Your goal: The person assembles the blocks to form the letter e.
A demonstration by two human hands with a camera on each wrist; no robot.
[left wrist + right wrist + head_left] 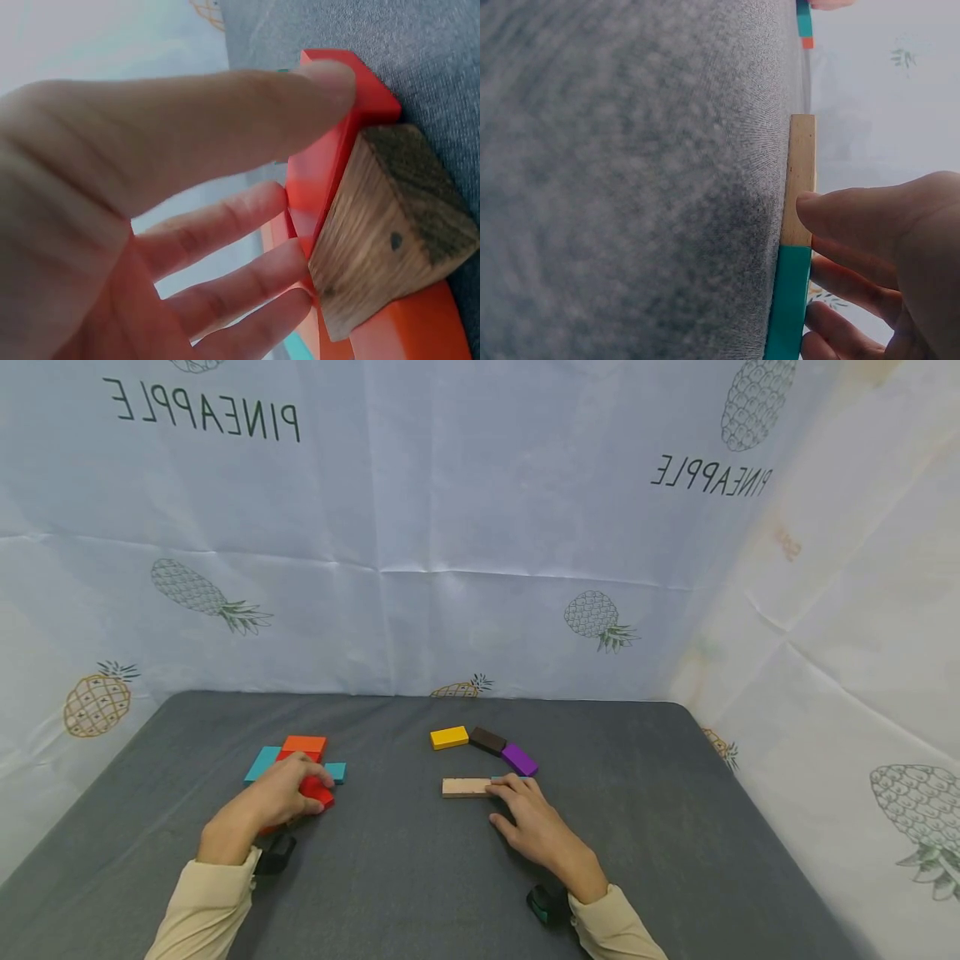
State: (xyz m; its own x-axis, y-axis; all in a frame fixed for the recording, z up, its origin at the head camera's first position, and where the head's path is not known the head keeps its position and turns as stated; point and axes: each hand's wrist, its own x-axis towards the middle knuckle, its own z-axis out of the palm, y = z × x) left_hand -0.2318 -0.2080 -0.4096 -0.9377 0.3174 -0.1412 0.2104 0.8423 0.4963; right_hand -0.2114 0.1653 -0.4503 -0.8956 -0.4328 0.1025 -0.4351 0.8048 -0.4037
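Diffuse light fills the head view, the curtain (465, 510) cool-toned mid-frame and warmer at right; a soft shadow lies on the worktop (420, 877) beside the left sleeve (206, 902). Both wrist views look hazy, backgrounds washed pale; the left's wooden block (367, 247) shows clear grain, the right's worktop blurs.

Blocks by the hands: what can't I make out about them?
- Head view: most of the brown block, hidden by the left hand.
- Head view: most of the teal block beside the pale block, hidden by the right hand.
- Right wrist view: this teal block's end, past the bottom edge.
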